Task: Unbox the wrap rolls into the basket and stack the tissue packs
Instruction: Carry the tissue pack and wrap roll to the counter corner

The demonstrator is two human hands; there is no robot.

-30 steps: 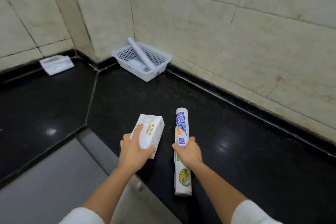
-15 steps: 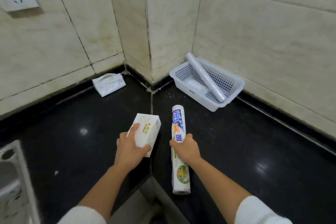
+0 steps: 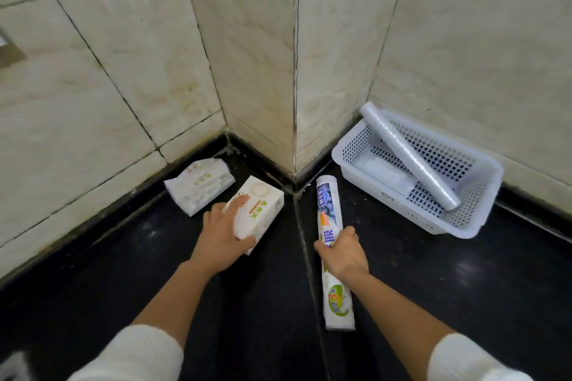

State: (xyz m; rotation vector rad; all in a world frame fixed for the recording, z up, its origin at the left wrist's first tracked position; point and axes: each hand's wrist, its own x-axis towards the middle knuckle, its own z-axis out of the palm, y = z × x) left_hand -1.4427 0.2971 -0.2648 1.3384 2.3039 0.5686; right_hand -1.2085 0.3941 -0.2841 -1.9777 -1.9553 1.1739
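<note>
We are gripping a tissue pack (image 3: 258,210) in our left hand (image 3: 221,238), just short of the other tissue pack (image 3: 199,185) lying by the wall, and ought to set it squarely on top. Our right hand (image 3: 342,252) is closing around the boxed wrap roll (image 3: 332,249); the basket (image 3: 464,223), already holding a bare roll (image 3: 408,156), is sitting nearby, nothing blocking.

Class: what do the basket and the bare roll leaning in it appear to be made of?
Basket: probably moulded plastic, matt white, judging by its perforated grid walls. Bare roll: likely thin clear plastic film wound tight; it looks translucent, greyish and slightly glossy.
</note>
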